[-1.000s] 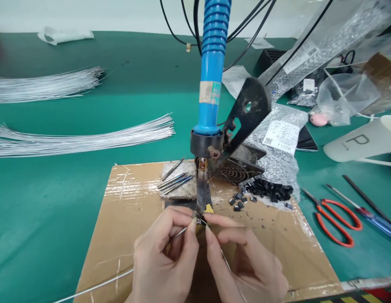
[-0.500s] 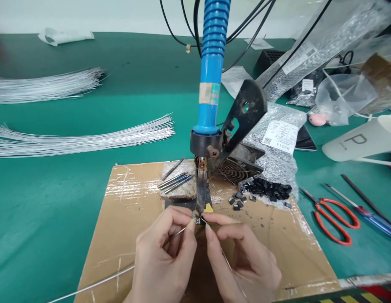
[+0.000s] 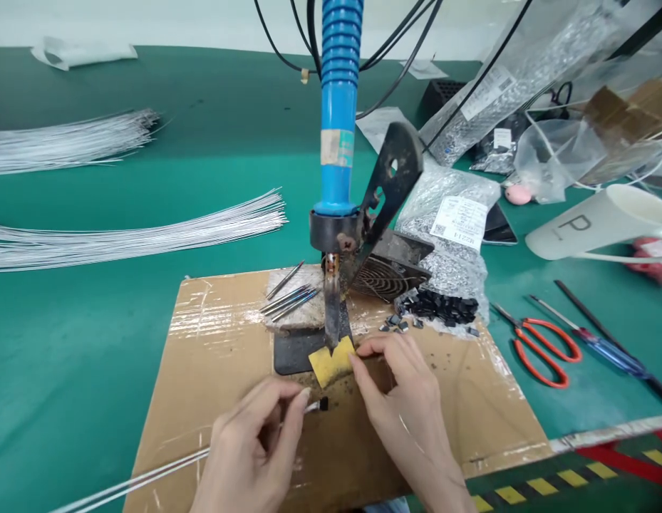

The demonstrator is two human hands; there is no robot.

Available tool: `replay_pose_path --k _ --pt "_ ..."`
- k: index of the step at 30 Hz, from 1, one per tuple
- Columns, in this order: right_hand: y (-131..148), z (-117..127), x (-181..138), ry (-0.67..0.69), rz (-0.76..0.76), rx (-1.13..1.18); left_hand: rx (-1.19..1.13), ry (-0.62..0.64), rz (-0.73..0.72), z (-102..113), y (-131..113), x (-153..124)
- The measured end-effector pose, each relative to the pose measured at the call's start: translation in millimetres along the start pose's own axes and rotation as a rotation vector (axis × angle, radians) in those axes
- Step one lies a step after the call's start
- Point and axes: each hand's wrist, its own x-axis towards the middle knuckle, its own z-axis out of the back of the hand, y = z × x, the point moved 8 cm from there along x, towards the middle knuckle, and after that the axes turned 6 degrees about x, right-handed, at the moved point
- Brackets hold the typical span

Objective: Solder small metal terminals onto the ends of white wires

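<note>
My left hand (image 3: 256, 445) pinches a thin white wire (image 3: 149, 474) that carries a small black part (image 3: 323, 405) at its end, held low over the cardboard sheet (image 3: 213, 356). My right hand (image 3: 402, 399) rests on the cardboard with its fingertips by the yellow sponge (image 3: 331, 360); a thin wire strand runs along it, and its grip is hard to make out. Just above the sponge, a blue-handled soldering iron (image 3: 337, 128) stands tip down in a black metal holder (image 3: 387, 185).
Two bundles of white wires (image 3: 132, 239) lie on the green mat at left. A pile of small black parts (image 3: 440, 308) and silver bags (image 3: 448, 221) sit right of the iron. Red scissors (image 3: 541, 349), a screwdriver (image 3: 592, 338) and a white cup (image 3: 598, 224) lie at right.
My left hand has pulled the wire and black part down and away from the iron's tip. My right hand has moved apart from it, up beside the sponge, which now shows.
</note>
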Motion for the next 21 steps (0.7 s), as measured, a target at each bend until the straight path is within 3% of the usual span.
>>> replay_pose_path --k 3,6,10,21 --pt "-4.6 -3.6 -2.7 0.004 -0.154 0.287 -0.069 -0.093 0.111 5.2 11.5 -6.1" --pt "-2.4 -7.4 -4.7 -0.011 -0.251 0.547 -0.029 -0.076 0.050 5.6 8.0 -9.2" --pt "9.2 -7.5 -3.6 -0.067 -0.246 0.709 0.053 -0.091 -0.034 11.5 0.3 -11.5" --pt "11.4 -7.5 -14.9 -0.064 -0.238 0.679 -0.122 -0.101 0.032 30.1 5.8 -14.9"
